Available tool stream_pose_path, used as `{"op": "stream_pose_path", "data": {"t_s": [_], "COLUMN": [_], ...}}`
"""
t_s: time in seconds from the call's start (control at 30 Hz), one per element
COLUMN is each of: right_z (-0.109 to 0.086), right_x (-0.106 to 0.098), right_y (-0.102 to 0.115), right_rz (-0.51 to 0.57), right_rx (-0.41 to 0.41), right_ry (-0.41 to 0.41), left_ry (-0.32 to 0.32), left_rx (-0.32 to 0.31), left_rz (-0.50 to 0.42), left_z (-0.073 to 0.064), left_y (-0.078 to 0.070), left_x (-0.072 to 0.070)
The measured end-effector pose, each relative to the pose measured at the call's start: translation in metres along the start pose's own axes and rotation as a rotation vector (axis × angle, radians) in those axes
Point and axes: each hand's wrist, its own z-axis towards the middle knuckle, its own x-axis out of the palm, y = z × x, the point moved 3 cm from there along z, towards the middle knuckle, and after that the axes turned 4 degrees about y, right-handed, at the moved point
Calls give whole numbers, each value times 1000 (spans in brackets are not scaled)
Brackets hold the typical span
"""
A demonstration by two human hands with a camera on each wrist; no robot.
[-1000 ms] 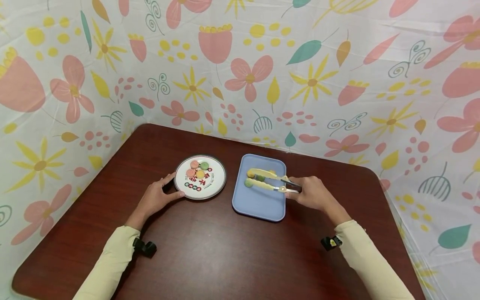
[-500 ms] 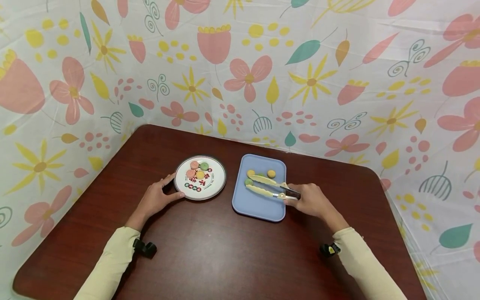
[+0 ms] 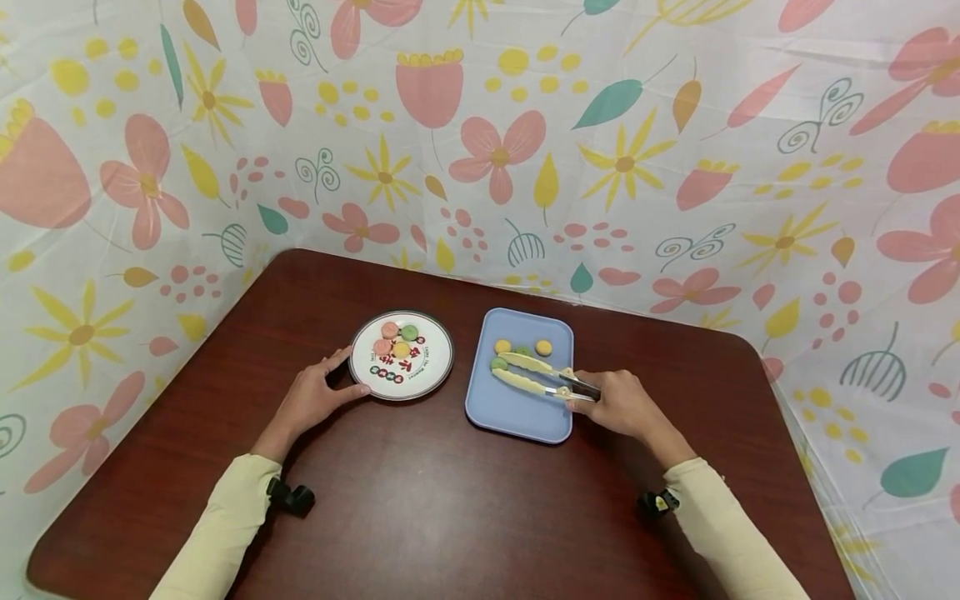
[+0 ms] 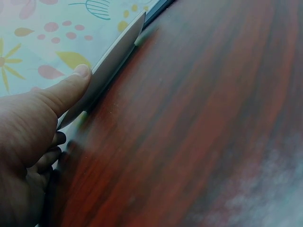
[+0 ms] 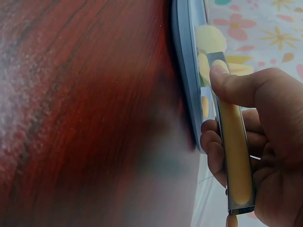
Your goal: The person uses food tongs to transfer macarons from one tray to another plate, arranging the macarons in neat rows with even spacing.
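Cream-tipped tongs (image 3: 527, 362) are held parted over a blue tray (image 3: 517, 419) bearing four discs (image 3: 543, 347), two yellow, two green. Four further discs (image 3: 382, 347), two pink, one green and one yellow, are carried by a round white plate (image 3: 432, 373).

The counter (image 3: 495, 492) has a dark reddish-brown surface with visible wood grain and rounded far corners. A diffuse light reflection (image 3: 431, 512) lies on its near middle area. A white printed cloth (image 3: 465, 125) hangs behind the far edge of the counter and extends past its left and right edges. The print includes pink flowers (image 3: 498, 156), yellow flowers (image 3: 624, 164), teal leaves (image 3: 611, 104), pink cup-shaped blooms (image 3: 430, 92), yellow dots (image 3: 513, 61) and grey-green scrolls (image 3: 317, 172). Shallow wrinkles cross the cloth at upper right.
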Motion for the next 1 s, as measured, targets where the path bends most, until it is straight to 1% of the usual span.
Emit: {"op": "stream_pose_path", "data": {"t_s": [0.27, 0.57, 0.87, 1.0], "right_z": [-1, -5, -1, 3], "right_x": [1, -1, -20, -29], "right_y": [1, -2, 5, 8], "right_rz": [-4, 35, 31, 18], "right_rx": [-10, 7, 23, -11], "right_ry": [-10, -32, -21, -37], "left_ry": [0, 1, -1, 3], "left_rx": [-4, -4, -6, -8], "left_rz": [-5, 0, -9, -14], "left_z": [0, 1, 1, 1], "left_y": [2, 1, 3, 2], "left_x": [-1, 0, 0, 0]}}
